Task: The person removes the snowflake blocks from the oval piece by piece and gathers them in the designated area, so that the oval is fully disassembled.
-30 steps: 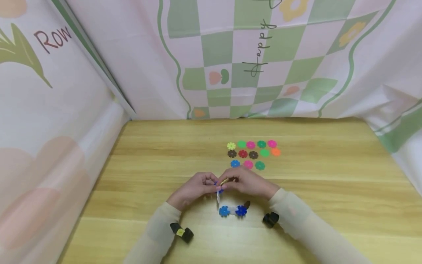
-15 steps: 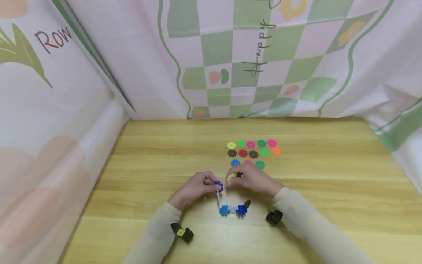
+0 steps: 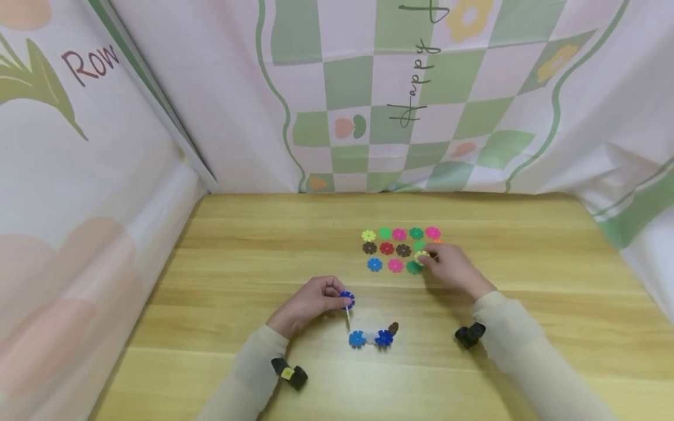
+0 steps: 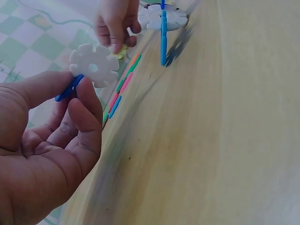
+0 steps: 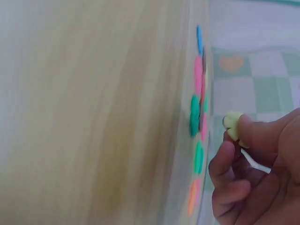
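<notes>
My left hand (image 3: 313,301) pinches a dark blue notched plastic disc (image 3: 347,298) between thumb and forefinger. A white notched disc (image 4: 95,66) is slotted into it, and the left wrist view shows it standing up past the fingertips. My right hand (image 3: 454,269) holds a pale yellow notched disc (image 5: 232,124) by thumb and fingers, over the right side of the loose discs. Below the left hand lies a joined chain: a light blue disc (image 3: 357,338), a whitish disc (image 3: 371,338), a dark blue disc (image 3: 384,338) and a brown disc (image 3: 394,328) tilted up at its end.
Several loose discs lie in rows on the wooden table (image 3: 253,245), among them a red disc (image 3: 387,248), a pink disc (image 3: 395,266) and a blue disc (image 3: 375,265). The right hand partly covers an orange disc (image 3: 438,241). A patterned curtain (image 3: 347,82) borders the table's back.
My right hand has drawn away from the left hand with the yellow disc, moving right and back to the loose discs. The left hand stays nearly in place with the dark blue disc.
</notes>
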Action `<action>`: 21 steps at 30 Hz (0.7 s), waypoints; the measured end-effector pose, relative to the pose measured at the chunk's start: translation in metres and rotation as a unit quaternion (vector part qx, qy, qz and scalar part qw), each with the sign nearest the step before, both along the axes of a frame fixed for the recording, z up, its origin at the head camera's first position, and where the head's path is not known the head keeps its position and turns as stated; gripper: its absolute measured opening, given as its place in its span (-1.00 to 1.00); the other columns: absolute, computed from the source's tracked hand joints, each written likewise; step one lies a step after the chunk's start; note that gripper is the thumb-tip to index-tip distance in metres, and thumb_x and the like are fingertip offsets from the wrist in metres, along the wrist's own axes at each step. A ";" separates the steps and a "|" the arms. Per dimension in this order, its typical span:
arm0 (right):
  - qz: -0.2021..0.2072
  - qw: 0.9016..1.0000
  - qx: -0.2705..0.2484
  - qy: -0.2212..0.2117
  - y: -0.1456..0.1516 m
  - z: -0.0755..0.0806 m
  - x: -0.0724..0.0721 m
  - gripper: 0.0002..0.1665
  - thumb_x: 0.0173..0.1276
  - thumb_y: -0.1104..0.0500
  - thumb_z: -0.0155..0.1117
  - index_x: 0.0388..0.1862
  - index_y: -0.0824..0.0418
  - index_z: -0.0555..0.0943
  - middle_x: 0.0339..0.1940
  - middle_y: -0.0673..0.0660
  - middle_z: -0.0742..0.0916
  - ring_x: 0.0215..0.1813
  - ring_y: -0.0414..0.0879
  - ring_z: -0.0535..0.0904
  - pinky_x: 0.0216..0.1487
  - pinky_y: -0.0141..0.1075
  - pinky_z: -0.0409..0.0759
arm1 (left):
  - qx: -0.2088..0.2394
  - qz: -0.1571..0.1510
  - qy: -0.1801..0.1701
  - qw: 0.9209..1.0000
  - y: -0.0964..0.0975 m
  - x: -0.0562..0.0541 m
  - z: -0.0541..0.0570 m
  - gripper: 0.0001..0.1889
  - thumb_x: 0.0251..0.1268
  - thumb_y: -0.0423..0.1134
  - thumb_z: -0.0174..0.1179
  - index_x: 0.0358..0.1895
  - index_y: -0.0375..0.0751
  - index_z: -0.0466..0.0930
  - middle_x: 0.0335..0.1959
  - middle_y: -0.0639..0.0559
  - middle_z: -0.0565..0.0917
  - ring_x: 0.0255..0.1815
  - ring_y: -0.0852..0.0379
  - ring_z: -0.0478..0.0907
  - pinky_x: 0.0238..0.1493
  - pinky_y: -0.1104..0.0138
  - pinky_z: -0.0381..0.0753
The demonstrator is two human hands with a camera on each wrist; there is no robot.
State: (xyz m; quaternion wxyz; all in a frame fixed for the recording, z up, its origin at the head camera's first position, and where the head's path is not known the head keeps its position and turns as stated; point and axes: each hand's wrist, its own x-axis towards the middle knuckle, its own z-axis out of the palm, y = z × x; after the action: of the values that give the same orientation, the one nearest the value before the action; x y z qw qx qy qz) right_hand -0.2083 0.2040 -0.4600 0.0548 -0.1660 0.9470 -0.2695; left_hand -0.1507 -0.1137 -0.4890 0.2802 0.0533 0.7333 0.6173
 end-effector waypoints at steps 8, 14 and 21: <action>-0.082 0.996 0.031 -0.025 0.017 -0.003 -0.006 -0.69 0.33 0.06 0.34 -0.19 0.31 0.61 -0.23 0.29 0.74 -0.17 0.16 0.65 -0.13 0.04 0.61 | 0.003 0.000 -0.006 1.000 -0.001 0.000 -0.001 -0.82 0.26 -0.31 0.33 -0.17 -0.27 0.55 -0.32 0.00 0.71 -0.31 0.15 0.61 -0.24 0.37 0.60; -0.085 0.994 0.059 -0.023 0.015 0.000 -0.007 -0.75 0.30 0.07 0.36 -0.28 0.25 0.62 -0.29 0.22 0.74 -0.26 0.08 0.63 -0.23 -0.03 0.59 | -0.007 0.001 -0.002 1.000 -0.001 -0.002 0.000 -0.81 0.27 -0.29 0.33 -0.15 -0.26 0.55 -0.30 -0.02 0.70 -0.30 0.13 0.61 -0.23 0.36 0.60; -0.025 0.999 -0.026 -0.006 -0.005 0.003 0.006 -0.82 0.41 0.17 0.25 -0.21 0.29 0.65 -0.31 0.17 0.73 -0.30 -0.04 0.61 -0.26 -0.19 0.63 | -0.008 0.003 -0.002 1.000 0.001 -0.001 0.001 -0.82 0.27 -0.31 0.32 -0.14 -0.26 0.55 -0.28 -0.03 0.72 -0.27 0.13 0.64 -0.16 0.34 0.65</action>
State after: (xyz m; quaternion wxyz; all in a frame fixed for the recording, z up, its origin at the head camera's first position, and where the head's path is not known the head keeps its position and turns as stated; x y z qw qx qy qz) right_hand -0.2028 0.1991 -0.4568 0.0491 -0.1426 0.9432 -0.2962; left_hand -0.1517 -0.1130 -0.4882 0.2802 0.0475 0.7375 0.6127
